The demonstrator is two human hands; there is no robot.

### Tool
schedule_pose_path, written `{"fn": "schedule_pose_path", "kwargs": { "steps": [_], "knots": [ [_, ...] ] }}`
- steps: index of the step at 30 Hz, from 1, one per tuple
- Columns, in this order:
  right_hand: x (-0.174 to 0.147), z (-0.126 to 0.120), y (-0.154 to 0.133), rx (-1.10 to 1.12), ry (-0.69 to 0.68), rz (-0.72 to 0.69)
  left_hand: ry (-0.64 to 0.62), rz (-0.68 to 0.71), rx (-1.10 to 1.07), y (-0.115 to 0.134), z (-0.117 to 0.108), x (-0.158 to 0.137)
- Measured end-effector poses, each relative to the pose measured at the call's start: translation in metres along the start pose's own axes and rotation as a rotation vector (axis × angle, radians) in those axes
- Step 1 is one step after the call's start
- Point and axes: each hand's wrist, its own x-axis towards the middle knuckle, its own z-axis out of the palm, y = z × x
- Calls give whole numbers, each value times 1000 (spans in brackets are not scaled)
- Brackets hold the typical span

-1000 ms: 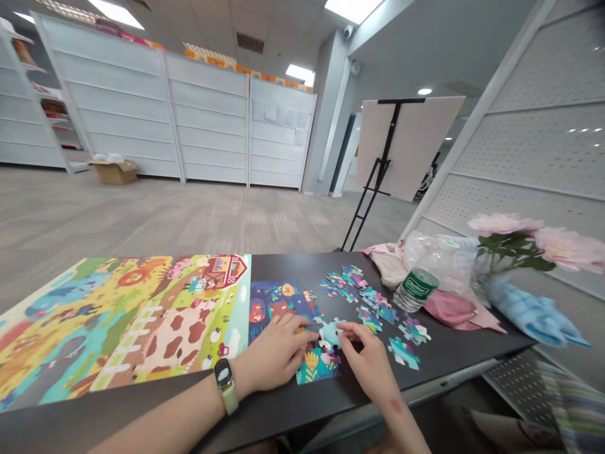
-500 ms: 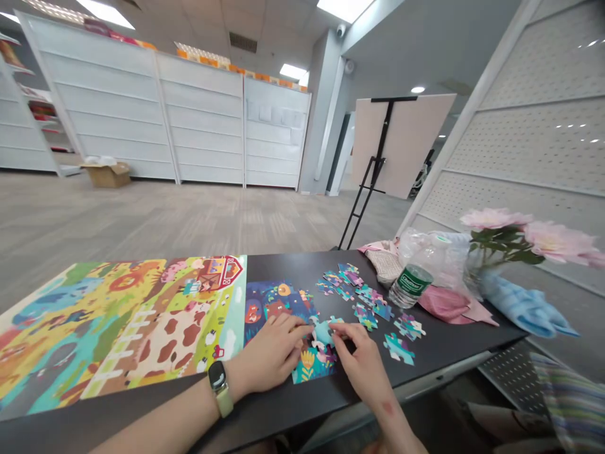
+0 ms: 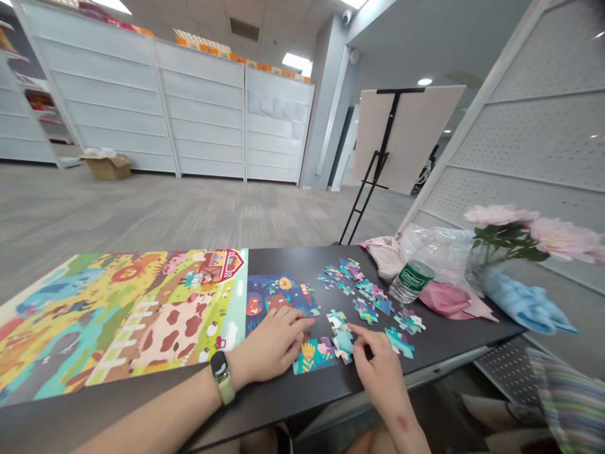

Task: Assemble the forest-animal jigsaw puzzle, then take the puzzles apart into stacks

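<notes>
My left hand (image 3: 278,340) lies palm down, fingers stretched over the partly assembled dark blue puzzle (image 3: 255,301) and covering its middle. Nothing shows in its grasp. My right hand (image 3: 380,366) has its index finger and thumb at the right edge of a small strip of joined turquoise puzzle pieces (image 3: 343,341). A gap of dark table separates the strip's upper part from the blue puzzle. Below my left fingertips is a puzzle section with a yellow flower (image 3: 308,354). Just right of my right hand lies a loose turquoise piece (image 3: 399,342).
Several loose pieces (image 3: 366,310) are scattered behind my right hand. A farm picture sheet (image 3: 174,328) covers the table's left. Toward the right are a water bottle (image 3: 411,280), a pink cloth (image 3: 444,299), a blue cloth (image 3: 524,302) and flowers (image 3: 501,217). The dark table (image 3: 283,400) ends in front.
My right hand has moved right, and the turquoise strip has shifted right with it, away from the blue puzzle. My left hand has stayed nearly in place. The view has tilted slightly down.
</notes>
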Motion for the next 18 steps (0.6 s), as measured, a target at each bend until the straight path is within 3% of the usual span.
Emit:
{"fn": "schedule_pose_path", "kwargs": {
  "steps": [18],
  "knots": [
    [2, 6, -5, 56, 39, 216, 1, 16, -8, -1, 0, 0]
  ]
}}
